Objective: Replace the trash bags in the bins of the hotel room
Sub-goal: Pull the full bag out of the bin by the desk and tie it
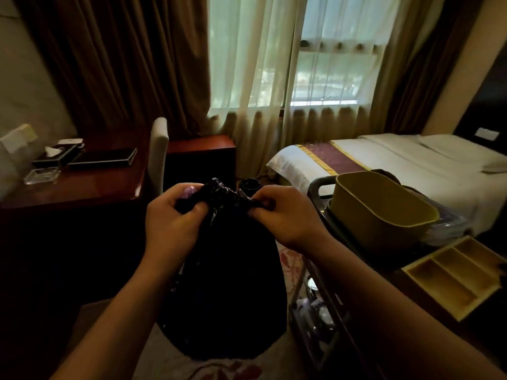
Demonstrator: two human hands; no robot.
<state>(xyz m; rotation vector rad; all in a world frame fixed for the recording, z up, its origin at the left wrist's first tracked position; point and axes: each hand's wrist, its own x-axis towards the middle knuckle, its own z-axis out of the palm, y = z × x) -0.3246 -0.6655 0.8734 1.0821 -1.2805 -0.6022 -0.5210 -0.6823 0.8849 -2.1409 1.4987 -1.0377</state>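
I see both hands at neck of black trash bag (227,275): left hand (170,215) and right hand (285,215) pinch gathered plastic. Bag hangs straight down between them, equally near.

The bag (227,283) hung dead centre and filled most of the aisle. At nine o'clock the desk (96,187) walled off the left, with its chair (160,141) at eleven. At three the cart (315,189) stood close, a bin (384,207) on top and a tray (452,275) at four. Only a narrow strip of carpet (290,259) lay open between bag and cart, leading toward one o'clock.
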